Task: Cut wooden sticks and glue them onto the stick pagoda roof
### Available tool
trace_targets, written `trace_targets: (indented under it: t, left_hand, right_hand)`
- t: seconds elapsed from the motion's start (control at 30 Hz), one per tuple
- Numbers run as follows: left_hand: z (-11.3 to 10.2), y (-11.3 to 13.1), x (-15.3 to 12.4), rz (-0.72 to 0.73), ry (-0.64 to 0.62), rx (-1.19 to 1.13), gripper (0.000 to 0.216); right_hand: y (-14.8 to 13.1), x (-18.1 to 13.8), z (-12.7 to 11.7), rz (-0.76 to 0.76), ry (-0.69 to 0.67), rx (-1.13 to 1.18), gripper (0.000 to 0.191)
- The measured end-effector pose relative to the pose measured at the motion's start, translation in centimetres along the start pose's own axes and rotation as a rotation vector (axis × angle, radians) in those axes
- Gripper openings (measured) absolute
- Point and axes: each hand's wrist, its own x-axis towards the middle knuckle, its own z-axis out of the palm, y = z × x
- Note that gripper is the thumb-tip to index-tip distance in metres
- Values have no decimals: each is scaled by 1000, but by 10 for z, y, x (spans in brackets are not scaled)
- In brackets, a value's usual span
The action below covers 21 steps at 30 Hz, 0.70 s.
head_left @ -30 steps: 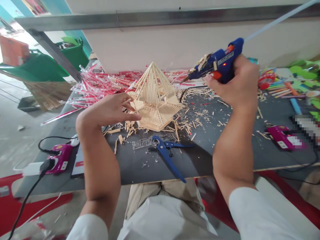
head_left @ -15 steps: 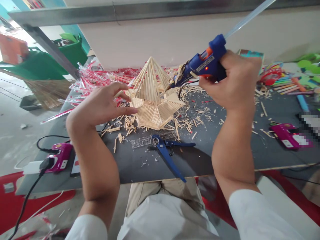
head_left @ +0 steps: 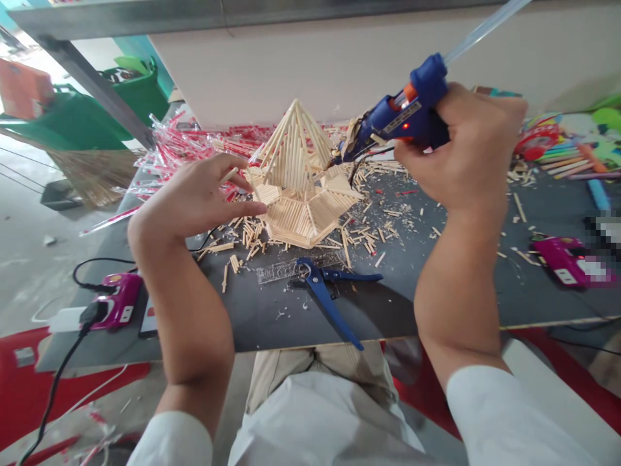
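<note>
A model built of thin wooden sticks, with a pointed roof over a wide flared lower tier, stands on the dark table. My left hand grips its left edge between thumb and fingers; a short stick pokes out between those fingers. My right hand is wrapped round a blue hot glue gun with its small red light lit. The gun's nozzle points down and left, close to the right side of the roof; whether it touches is hard to make out. A clear glue stick sticks out of its back.
Blue cutters and a clear ruler lie before the model. Cut stick pieces litter the table. Red-and-clear wrappers pile up behind. Purple power sockets with cables sit at left, another socket at right.
The glue gun in my right hand has shifted slightly up and to the right, its nozzle still by the roof. My left hand stays at the model's left edge. The view has moved a little.
</note>
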Motion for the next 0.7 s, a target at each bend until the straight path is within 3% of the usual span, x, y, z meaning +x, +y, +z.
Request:
trace_targets:
  t: [0.33, 0.7]
  left_hand:
    - [1, -6, 2, 18, 32, 28, 81]
    - [2, -6, 4, 29, 43, 65, 81]
  right_hand:
    - [-1, 0, 0, 53, -69, -107, 26]
    - [-4, 0, -2, 74, -116, -100, 34]
